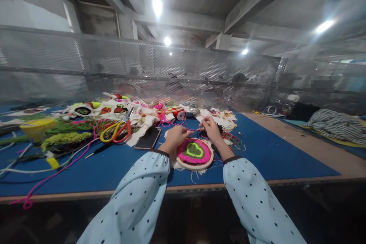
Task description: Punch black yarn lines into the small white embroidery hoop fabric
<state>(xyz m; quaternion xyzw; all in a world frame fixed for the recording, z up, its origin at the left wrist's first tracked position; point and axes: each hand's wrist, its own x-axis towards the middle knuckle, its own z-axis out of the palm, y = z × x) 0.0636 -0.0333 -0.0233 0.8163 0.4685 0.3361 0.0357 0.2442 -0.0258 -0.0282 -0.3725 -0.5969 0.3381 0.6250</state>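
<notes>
An embroidery hoop (195,153) lies on the blue table top in front of me, its cloth worked with a green heart on a pink ground. Just above its far left side my left hand (176,137) is closed in a pinch on pink yarn (195,130). The strand runs across to my right hand (211,129), whose thumb and fingers are also pinched together on it, over the hoop's far right side. Any needle is too small to make out. Loose coloured threads (236,141) lie in a tangle to the right of my right hand.
Left of my hands lie a phone (148,138), scissors (116,131) with orange and yellow handles, a yellow-topped tub (38,127) and green yarn (65,141). Embroidered cloth (114,111) is heaped behind. Striped fabric (337,124) is at right; a perforated metal screen (148,63) stands beyond.
</notes>
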